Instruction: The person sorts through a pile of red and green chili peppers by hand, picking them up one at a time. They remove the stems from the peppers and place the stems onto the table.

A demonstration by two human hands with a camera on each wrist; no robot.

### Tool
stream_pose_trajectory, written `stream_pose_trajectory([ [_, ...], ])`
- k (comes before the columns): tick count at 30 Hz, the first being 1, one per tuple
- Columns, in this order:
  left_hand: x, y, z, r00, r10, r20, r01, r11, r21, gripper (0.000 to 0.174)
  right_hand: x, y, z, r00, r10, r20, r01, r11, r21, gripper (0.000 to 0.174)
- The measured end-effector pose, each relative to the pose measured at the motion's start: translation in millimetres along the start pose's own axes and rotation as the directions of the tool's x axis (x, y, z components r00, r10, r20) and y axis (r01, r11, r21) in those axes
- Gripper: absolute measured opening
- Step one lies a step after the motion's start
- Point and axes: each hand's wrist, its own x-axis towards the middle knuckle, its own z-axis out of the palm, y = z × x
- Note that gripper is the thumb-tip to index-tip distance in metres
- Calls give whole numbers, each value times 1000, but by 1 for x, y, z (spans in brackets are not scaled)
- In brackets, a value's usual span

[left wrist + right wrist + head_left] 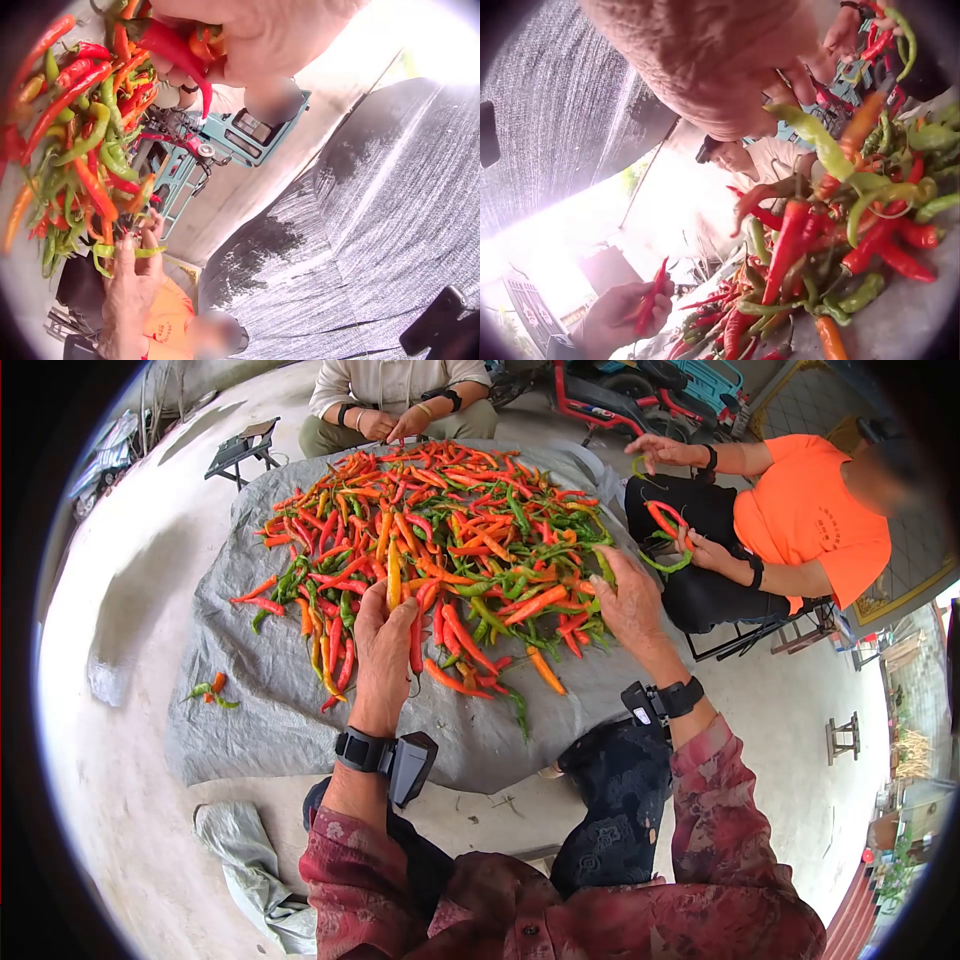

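A heap of red, orange and green chili peppers (470,540) lies on a grey cloth (270,710). At its near edge, my left hand (385,650) holds red chili peppers; one long red chili pepper (178,54) hangs past the fingers in the left wrist view, and a red chili pepper (652,296) shows in the same hand in the right wrist view. My right hand (632,605) is over the heap's right side, pinching a light green chili pepper (817,139) between thumb and fingers. More peppers lie right below that hand.
Across the heap sits a person in a light top (400,390). At the right, a person in an orange shirt (815,510) holds red and green peppers. A few pepper pieces (215,690) lie apart on the cloth's left. A small black stool (243,450) stands behind.
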Motion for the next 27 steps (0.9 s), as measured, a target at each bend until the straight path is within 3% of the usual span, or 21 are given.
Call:
stream_pose_trajectory([
  [5, 0, -7, 1, 1000, 0, 23, -1, 997, 72, 37, -4, -24, -5, 1000, -2, -22, 1, 999, -46, 38],
  [7, -2, -9, 5, 998, -12, 55, 9, 999, 50, 39, -10, -36, 5, 982, -111, 150, 114, 993, -10, 42],
  [8, -3, -9, 6, 996, -21, 83, 18, 999, 27, 40, -12, -40, 14, 982, -110, 150, 112, 994, -5, 42],
  [10, -6, -9, 10, 996, -50, 80, 46, 998, 47, 44, -20, -45, 36, 951, -291, 108, 300, 950, -83, 51],
  [12, -7, -12, 13, 994, -63, 92, 60, 997, 41, 36, -25, -46, 49, 960, -260, 103, 273, 953, -134, 60],
  [14, -7, -13, 13, 994, -62, 89, 58, 997, 47, 36, -30, -44, 59, 972, -55, 227, 79, 992, -98, 66],
  [15, -6, -13, 13, 992, -59, 107, 53, 997, 54, 35, -31, -46, 59, 972, -51, 228, 74, 993, -94, 66],
  [18, -9, -8, 17, 987, -86, 135, 76, 994, 76, 35, -37, -48, 54, 948, -119, 297, 140, 989, -50, 60],
  [20, -9, -6, 20, 984, -114, 136, 103, 991, 86, 35, -41, -46, 47, 865, -255, 433, 250, 966, 70, 54],
  [24, -7, -9, 23, 988, -96, 123, 80, 988, 129, 36, -49, -29, 35, 887, -281, 366, 256, 960, 118, 47],
  [26, -5, -13, 24, 988, -99, 121, 82, 986, 144, 35, -42, -13, 27, 983, -140, 116, 131, 988, 87, 44],
  [27, -2, -15, 24, 990, -77, 123, 61, 990, 124, 35, -40, -8, 24, 984, -130, 122, 120, 989, 86, 44],
])
